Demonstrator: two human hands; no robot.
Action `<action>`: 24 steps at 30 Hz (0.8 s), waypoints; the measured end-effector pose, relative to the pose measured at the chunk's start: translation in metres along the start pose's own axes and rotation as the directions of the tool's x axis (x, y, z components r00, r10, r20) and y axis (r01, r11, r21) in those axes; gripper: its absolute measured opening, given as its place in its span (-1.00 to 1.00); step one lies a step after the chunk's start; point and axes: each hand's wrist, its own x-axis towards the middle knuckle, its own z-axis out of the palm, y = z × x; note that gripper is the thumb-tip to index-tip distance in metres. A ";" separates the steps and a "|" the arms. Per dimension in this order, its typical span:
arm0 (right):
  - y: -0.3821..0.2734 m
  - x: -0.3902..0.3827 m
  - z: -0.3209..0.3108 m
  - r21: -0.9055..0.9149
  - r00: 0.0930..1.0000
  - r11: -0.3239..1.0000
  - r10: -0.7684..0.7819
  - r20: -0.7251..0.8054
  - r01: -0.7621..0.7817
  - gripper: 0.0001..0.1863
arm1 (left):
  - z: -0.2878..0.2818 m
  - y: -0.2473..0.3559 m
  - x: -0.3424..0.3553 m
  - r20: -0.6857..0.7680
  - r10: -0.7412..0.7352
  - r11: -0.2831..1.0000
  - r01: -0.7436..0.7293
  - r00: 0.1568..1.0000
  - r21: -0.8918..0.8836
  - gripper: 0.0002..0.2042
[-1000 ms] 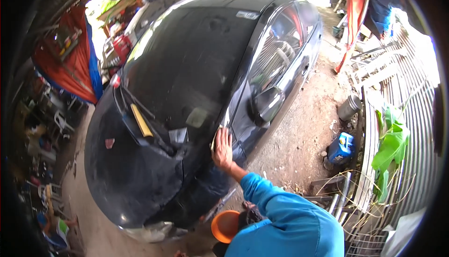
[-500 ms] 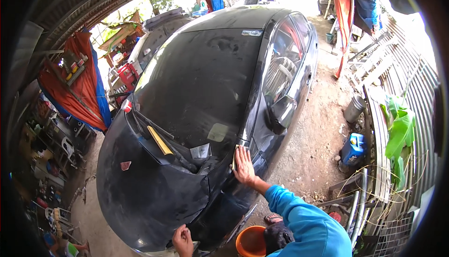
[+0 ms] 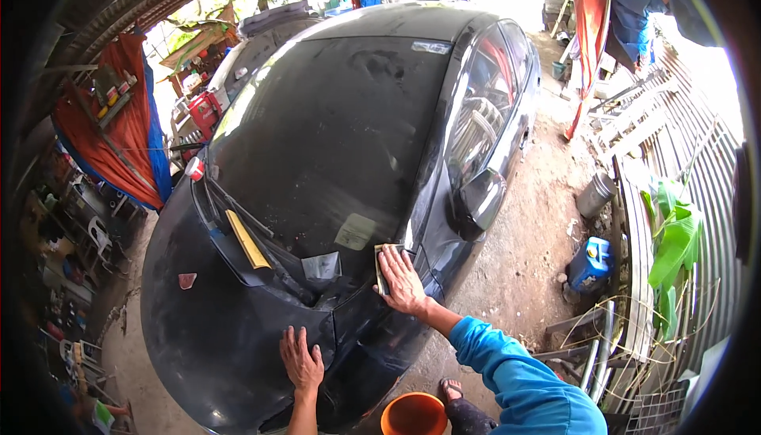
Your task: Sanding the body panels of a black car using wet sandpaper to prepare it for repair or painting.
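Car [image 3: 333, 146]: black, dull, with smudged windshield [image 3: 317, 118] and hood [image 3: 230, 308] showing pale scuffs.
Sheet [image 3: 380, 275]: thin, yellow-edged; 5 o'clock from windshield.
Right hand [image 3: 403, 280]: extended flat over sheet.
Left hand [image 3: 301, 362]: empty, fingers spread, 8 o'clock from right; hood contact unclear.

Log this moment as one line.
left hand: over hood, fingers spread | right hand: flat over yellow-edged sheet near windshield | orange bucket: lower frame edge
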 end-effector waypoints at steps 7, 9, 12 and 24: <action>0.017 -0.024 0.006 0.085 0.999 0.996 -0.034 0.020 0.032 -0.14 | 0.011 0.002 0.000 -0.032 -0.013 0.999 0.014 0.999 0.044 -0.44; 0.007 0.004 -0.007 0.037 0.997 0.997 -0.076 0.034 0.075 -0.15 | 0.002 0.006 0.008 -0.033 -0.023 0.998 0.025 0.999 0.057 -0.46; 0.030 -0.024 0.003 0.082 0.989 0.991 -0.117 0.095 0.110 -0.10 | 0.009 0.002 0.007 -0.036 -0.014 0.997 0.017 0.999 0.081 -0.46; -0.004 -0.047 0.023 0.139 0.998 0.989 0.052 -0.036 -0.046 -0.08 | 0.014 -0.003 0.002 -0.066 0.015 0.996 -0.009 0.998 0.088 -0.45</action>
